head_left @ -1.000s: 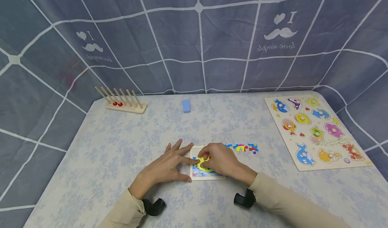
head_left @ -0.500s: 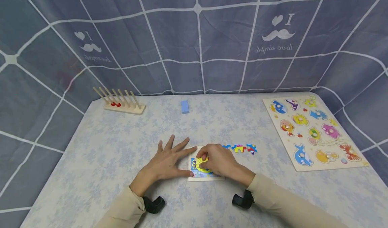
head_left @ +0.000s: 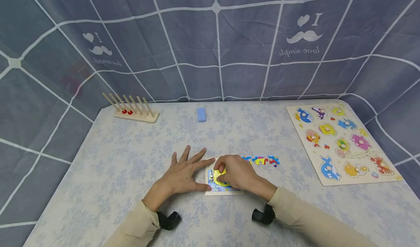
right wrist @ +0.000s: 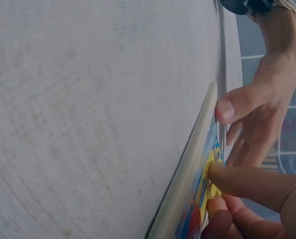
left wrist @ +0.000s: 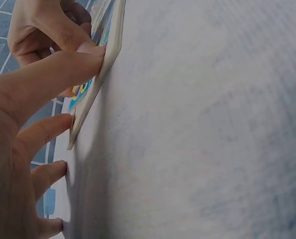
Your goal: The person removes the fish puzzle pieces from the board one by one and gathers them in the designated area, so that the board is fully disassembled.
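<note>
A small jigsaw puzzle in a pale wooden frame [head_left: 224,193] lies flat on the table, its picture yellow and blue. My left hand [head_left: 185,176] has its fingers spread and straight. Its thumb rests on the frame's near left corner and its index finger touches the far left part. Over the puzzle, my right hand [head_left: 237,172] has curled fingers; its thumb and a finger pinch at a yellow puzzle piece [right wrist: 212,188]. That hand hides much of the puzzle's right side. Several loose puzzle pieces [head_left: 260,160] lie in a row just beyond the right hand.
At the right lies a large wooden sea-animal peg board [head_left: 318,154]. A wooden peg rack [head_left: 139,118] with red beads stands at the back left. Near the back middle is a blue block [head_left: 201,115]. A grey-blue curtain [head_left: 197,39] borders the table.
My left hand has spread wider, its index finger shifting to the frame's far side and its thumb onto the near left corner. The right hand stays over the puzzle.
</note>
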Motion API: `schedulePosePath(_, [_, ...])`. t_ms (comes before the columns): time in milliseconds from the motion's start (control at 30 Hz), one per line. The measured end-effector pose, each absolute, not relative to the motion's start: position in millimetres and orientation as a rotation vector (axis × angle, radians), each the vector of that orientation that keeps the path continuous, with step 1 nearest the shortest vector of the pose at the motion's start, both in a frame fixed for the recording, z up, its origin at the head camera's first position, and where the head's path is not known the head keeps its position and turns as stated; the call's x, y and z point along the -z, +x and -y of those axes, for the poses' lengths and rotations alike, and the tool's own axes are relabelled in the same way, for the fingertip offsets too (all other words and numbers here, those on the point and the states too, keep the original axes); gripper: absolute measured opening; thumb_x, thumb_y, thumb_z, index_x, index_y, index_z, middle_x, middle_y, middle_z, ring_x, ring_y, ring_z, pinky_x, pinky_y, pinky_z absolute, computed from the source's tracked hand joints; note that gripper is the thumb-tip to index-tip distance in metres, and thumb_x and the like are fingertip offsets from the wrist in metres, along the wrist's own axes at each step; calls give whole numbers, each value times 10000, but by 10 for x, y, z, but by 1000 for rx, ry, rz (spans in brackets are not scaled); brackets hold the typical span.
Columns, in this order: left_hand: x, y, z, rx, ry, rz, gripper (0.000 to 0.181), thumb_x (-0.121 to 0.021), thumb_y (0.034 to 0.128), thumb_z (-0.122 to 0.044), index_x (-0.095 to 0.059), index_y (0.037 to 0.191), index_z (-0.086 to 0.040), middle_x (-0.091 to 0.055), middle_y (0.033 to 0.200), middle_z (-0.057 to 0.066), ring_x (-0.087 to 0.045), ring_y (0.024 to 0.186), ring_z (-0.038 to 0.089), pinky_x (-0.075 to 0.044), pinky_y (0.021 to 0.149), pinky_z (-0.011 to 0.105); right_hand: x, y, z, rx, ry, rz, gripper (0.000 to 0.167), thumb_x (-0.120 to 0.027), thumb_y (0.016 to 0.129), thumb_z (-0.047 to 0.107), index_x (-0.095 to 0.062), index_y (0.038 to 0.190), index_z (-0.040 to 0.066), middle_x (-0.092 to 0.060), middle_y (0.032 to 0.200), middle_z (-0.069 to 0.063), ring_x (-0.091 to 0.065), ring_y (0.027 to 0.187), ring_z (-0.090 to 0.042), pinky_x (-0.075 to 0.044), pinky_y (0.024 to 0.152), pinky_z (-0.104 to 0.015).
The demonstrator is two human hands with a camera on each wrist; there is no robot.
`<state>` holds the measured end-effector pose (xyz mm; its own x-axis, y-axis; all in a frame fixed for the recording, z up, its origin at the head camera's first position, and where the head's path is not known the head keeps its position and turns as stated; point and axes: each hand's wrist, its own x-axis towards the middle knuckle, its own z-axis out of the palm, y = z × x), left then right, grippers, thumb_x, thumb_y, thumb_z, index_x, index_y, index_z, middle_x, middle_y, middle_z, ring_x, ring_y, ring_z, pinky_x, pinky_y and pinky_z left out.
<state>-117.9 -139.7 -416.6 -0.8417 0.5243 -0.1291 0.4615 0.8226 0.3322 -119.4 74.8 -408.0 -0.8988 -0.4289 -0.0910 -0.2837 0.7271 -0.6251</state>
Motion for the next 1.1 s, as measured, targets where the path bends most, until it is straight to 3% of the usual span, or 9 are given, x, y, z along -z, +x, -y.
schedulePosePath(233, [4172,-1184,1386,-419,763,-2782,809,-682,772,-691,-448,1480,-378,-245,1616,-16,-61,1456,487,-71,1030,789,4102,-1163,-783,1022,-708,-2617,220,-812,766,56,-649,823,192,-611,786,100,-506,641,-90,-438,591,-265])
schedulePosePath(400, [4166,-1186,1391,-418,760,-2781,802,-688,779,-676,-445,1482,-375,-248,1616,-13,-57,1458,485,-66,1031,788,4130,-1120,-800,1065,-834,-2564,217,-803,768,35,-661,780,199,-624,772,115,-546,726,-108,-456,663,-260])
schedulePosePath(533, [4164,-1186,1391,-421,751,-2776,810,-694,775,-674,-439,1485,-380,-233,1620,-21,-43,1460,477,-54,1037,783,4133,-1106,-806,1120,-866,-2521,188,-789,775,38,-693,835,188,-652,820,106,-579,778,-124,-471,685,-264])
schedulePosePath(833, [4157,-1190,1388,-424,750,-2775,807,-692,768,-684,-451,1477,-383,-246,1617,-17,-52,1458,484,-63,1028,791,4136,-1142,-769,1143,-791,-2556,136,-736,855,74,-735,939,180,-687,811,116,-543,616,-35,-452,612,-263])
schedulePosePath(1100, [4157,-1185,1388,-428,742,-2775,808,-692,767,-685,-456,1475,-377,-244,1617,-19,-50,1458,483,-63,1029,790,4141,-1174,-751,1176,-717,-2569,144,-757,849,91,-775,984,137,-711,805,78,-628,756,-64,-498,696,-310])
